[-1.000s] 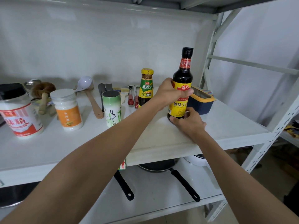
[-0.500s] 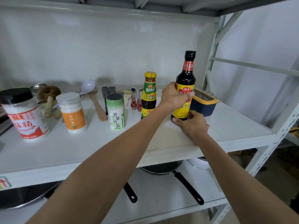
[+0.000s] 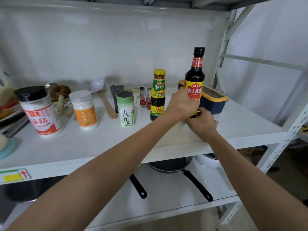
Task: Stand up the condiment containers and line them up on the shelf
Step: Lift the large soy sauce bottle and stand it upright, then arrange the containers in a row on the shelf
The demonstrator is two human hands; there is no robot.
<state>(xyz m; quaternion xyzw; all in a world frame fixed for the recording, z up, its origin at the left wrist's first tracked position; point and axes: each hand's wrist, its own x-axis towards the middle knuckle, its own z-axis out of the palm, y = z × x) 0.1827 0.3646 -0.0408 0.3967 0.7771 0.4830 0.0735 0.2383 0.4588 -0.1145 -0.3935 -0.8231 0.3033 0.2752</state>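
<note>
Steadying: soy sauce bottle (image 3: 194, 84), upright near the right end of the shelf (image 3: 241, 124), just in front of a yellow-rimmed navy box (image 3: 215, 102).
Left hand (image 3: 182, 104): wrapped closed around the bottle's lower label, apparently to keep the tall, narrow body from tipping.
Right hand (image 3: 202, 122): fingers curled against the bottle's base at shelf level, likely guiding its foot into line; how firm the hold is, I cannot tell.
Row, left to right: black-capped jar (image 3: 40, 112), white-lidded jar (image 3: 84, 110), green canister (image 3: 125, 109), yellow-capped sauce bottle (image 3: 158, 95). All upright, spaced apart, labels outward.
Row position: mid-depth on the shelf, front edge free.
Behind row: wooden spoon (image 3: 106, 102), ladle (image 3: 97, 85) and other utensils lying flat toward the rear edge.
Status: last container appears nearly aligned.
</note>
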